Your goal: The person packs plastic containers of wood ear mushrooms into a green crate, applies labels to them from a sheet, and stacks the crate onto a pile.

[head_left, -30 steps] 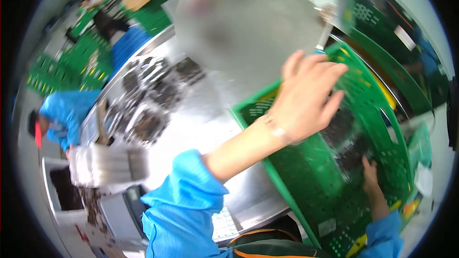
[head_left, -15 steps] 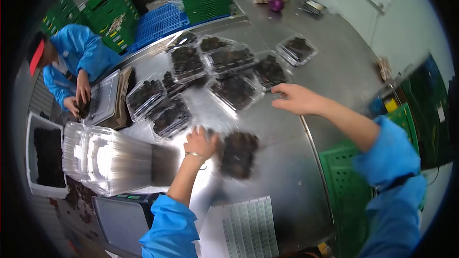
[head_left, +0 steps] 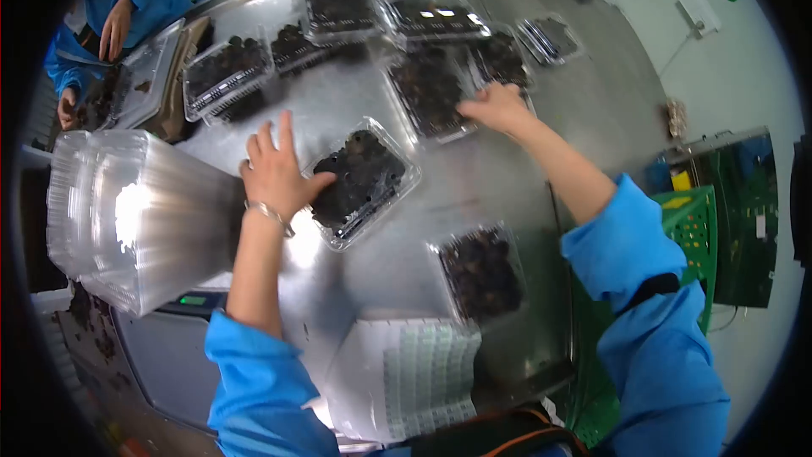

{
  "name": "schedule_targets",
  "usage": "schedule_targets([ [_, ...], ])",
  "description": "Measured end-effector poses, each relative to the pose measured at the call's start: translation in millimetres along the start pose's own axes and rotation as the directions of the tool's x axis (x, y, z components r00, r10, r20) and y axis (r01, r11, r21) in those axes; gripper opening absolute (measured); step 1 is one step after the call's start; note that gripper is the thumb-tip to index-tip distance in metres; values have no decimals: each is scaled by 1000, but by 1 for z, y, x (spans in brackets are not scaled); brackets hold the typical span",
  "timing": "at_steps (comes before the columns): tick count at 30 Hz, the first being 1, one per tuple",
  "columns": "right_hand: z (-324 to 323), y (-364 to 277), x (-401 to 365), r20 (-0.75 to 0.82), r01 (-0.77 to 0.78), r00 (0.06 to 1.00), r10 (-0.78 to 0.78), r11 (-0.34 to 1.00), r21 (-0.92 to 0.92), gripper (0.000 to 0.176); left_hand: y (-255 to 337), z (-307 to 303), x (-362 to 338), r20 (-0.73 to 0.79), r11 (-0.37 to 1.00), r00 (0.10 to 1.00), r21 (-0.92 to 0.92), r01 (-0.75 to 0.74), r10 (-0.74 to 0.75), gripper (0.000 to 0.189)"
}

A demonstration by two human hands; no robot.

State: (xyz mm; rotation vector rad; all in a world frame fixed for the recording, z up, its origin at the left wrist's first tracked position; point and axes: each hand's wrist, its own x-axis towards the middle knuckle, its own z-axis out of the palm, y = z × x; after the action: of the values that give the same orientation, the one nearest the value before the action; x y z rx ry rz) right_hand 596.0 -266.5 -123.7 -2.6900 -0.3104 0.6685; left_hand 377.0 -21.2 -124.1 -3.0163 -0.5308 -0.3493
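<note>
My left hand (head_left: pixel 277 171) has its fingers spread, the thumb touching the left rim of a clear plastic box (head_left: pixel 362 182) filled with dark, crinkled pieces resembling black fungus. Farther right, my right hand (head_left: pixel 501 108) is bent at the right edge of a second filled box (head_left: pixel 427 89), thumb on its rim. Its fingertips lie close to another filled box (head_left: pixel 499 59); their contact is partly hidden. Nearer my body, one more filled box (head_left: pixel 480 275) rests on the metal table (head_left: pixel 397 275).
A tall stack of clear empty boxes (head_left: pixel 144 216) stands left, beside a scale (head_left: pixel 169 364). Label sheets (head_left: pixel 431 372) lie at the front edge. Several filled boxes (head_left: pixel 338 4) sit at the back. A co-worker's hand (head_left: pixel 116 28) is at upper left; a green crate (head_left: pixel 689 233) stands right.
The view has tilted down. The box beside my left hand has come nearer and rightward, away from the back group. The front box has shifted right. My right hand has reached the second box's edge.
</note>
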Motion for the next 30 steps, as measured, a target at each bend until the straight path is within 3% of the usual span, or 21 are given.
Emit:
schedule_targets([
  [2,32,-2,10,-181,-127,968,175,960,250,97,-9,38,0,445,958,890,-203,204,-95,85],
  [4,68,21,45,-163,84,987,-10,886,455,85,5,21,-6,601,879,797,-348,326,-58,77],
  [5,38,-7,2,-77,-5,995,62,811,584,68,12,14,-19,526,871,845,-366,327,-96,67],
  [6,33,-4,0,-72,-12,995,68,806,591,68,13,4,-23,616,822,782,-398,408,-90,56],
  [8,31,25,-10,186,-144,974,-128,282,949,53,1,-8,-43,705,466,702,-591,659,-99,39],
  [10,-10,38,-84,38,-38,999,8,480,876,39,-5,-26,-75,663,98,731,-726,680,-161,28],
  [11,-20,67,-112,128,-91,988,-82,354,931,41,0,-53,-91,682,-42,716,-728,684,-150,32],
  [12,-30,89,-140,191,-146,963,-188,230,962,43,5,-60,-111,723,-305,686,-673,674,-81,43],
  [14,-36,93,-216,278,-249,953,-122,208,946,48,42,-73,-134,688,-439,720,-621,650,93,40],
  [15,-18,107,-231,308,-275,939,-153,208,939,49,57,-62,-143,745,-489,646,-506,711,167,38],
  [16,6,125,-237,333,-295,924,-186,204,933,50,74,-42,-152,785,-522,569,-387,760,246,37],
  [18,36,135,-246,534,-509,840,-95,204,836,51,104,-6,-159,795,-447,415,-205,871,443,33],
  [19,41,134,-249,525,-506,843,-117,161,847,54,116,-2,-158,831,-449,360,-153,880,423,33],
  [20,41,133,-251,510,-498,849,-135,115,859,56,112,7,-160,787,-486,419,-176,856,453,29],
  [22,3,117,-279,377,-362,923,-72,162,918,60,115,-42,-140,735,-466,534,-332,820,417,34],
  [24,-40,126,-319,193,-186,975,-112,72,980,61,131,-112,-109,515,-394,610,-473,788,602,38],
  [26,-102,144,-382,-79,83,996,-35,129,988,61,179,-186,-79,341,-333,679,-675,658,650,39],
  [28,-145,181,-434,-192,191,979,-76,-12,981,48,252,-241,-61,247,-315,675,-739,595,695,35],
  [30,-142,263,-464,-136,149,979,154,-78,986,33,326,-258,-49,272,-128,467,-739,661,841,30],
])
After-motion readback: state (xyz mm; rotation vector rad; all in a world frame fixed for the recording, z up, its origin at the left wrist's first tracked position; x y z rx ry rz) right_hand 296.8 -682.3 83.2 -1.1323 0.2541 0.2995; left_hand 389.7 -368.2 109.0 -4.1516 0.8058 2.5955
